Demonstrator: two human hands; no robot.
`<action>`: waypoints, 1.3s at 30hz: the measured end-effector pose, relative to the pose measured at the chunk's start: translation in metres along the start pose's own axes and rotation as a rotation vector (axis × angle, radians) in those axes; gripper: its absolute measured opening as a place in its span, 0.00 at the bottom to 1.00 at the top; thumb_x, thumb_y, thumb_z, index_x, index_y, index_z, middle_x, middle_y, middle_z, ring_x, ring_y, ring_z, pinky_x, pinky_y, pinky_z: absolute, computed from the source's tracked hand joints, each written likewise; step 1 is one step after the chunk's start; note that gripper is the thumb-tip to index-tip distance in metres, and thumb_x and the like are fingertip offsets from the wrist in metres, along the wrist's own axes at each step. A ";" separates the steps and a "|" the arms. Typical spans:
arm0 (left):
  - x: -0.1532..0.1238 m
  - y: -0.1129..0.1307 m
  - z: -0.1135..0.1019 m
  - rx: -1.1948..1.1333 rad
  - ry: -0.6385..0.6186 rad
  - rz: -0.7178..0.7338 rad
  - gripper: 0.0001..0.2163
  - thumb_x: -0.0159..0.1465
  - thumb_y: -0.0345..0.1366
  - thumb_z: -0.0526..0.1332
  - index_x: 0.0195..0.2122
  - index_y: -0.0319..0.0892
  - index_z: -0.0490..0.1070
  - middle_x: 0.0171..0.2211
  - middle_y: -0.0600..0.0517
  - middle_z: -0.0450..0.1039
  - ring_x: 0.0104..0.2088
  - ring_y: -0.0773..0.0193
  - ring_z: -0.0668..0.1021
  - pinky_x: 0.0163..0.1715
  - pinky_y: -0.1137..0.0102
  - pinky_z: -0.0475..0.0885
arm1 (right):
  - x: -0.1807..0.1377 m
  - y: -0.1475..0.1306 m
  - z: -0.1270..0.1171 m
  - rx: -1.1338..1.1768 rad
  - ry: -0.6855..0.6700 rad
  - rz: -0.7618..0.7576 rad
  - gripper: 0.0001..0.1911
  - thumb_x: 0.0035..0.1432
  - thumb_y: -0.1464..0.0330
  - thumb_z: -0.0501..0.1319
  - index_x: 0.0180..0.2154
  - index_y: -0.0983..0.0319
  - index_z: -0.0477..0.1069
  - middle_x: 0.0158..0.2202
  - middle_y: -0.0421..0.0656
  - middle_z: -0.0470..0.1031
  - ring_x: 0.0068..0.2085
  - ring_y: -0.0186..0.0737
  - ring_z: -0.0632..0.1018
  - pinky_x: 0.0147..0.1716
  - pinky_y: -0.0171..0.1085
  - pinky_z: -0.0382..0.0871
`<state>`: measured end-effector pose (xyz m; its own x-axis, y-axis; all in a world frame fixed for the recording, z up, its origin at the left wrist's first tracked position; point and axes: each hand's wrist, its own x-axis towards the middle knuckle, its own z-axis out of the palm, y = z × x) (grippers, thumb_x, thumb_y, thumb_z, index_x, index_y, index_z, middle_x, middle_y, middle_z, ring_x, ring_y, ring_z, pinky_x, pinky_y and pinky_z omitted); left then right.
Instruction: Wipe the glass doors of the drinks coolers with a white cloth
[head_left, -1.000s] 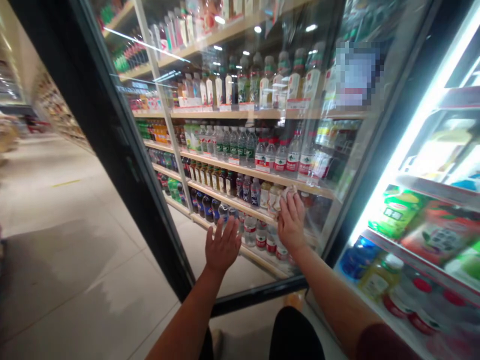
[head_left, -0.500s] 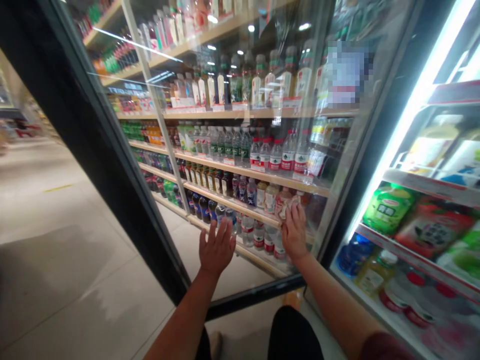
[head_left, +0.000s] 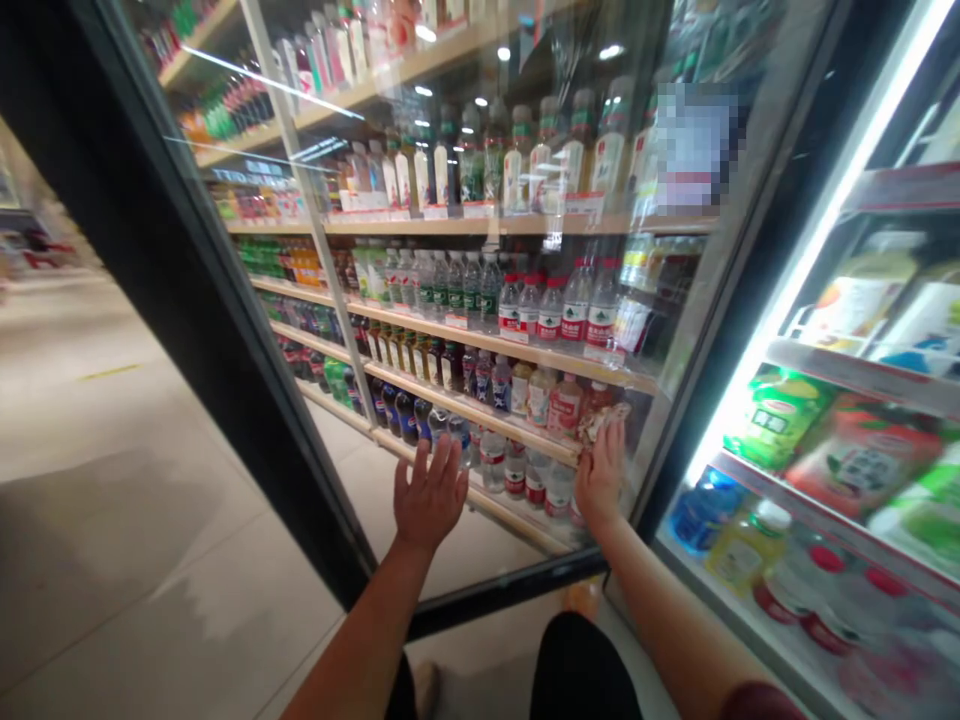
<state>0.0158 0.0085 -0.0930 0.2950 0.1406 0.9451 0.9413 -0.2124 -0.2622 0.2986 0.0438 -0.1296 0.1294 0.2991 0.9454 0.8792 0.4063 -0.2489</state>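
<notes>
We've 1 glass door w/ black frame; open glass btwn our 2 hands & above. R hand, near frame's R side: fingers together, clamped on 1 crumpled cloth agst glass. L hand: palm fwd, fingers slightly apart.

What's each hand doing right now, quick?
Left hand: open, fingers spread, holding nothing; whether it touches the glass can't be told.
Right hand: holding a crumpled cloth at the glass.
</notes>
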 end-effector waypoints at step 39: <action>-0.005 0.002 0.000 -0.052 -0.013 -0.036 0.28 0.68 0.37 0.60 0.68 0.43 0.57 0.62 0.44 0.67 0.70 0.56 0.55 0.70 0.58 0.44 | 0.081 -0.111 0.009 0.032 -0.063 -0.326 0.31 0.67 0.74 0.50 0.70 0.57 0.52 0.69 0.48 0.59 0.72 0.45 0.52 0.69 0.53 0.48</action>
<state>0.0160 0.0072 -0.0978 0.2638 0.1611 0.9510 0.9417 -0.2566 -0.2177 0.2075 0.0303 -0.0271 -0.1858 0.2016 0.9617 0.8548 0.5158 0.0570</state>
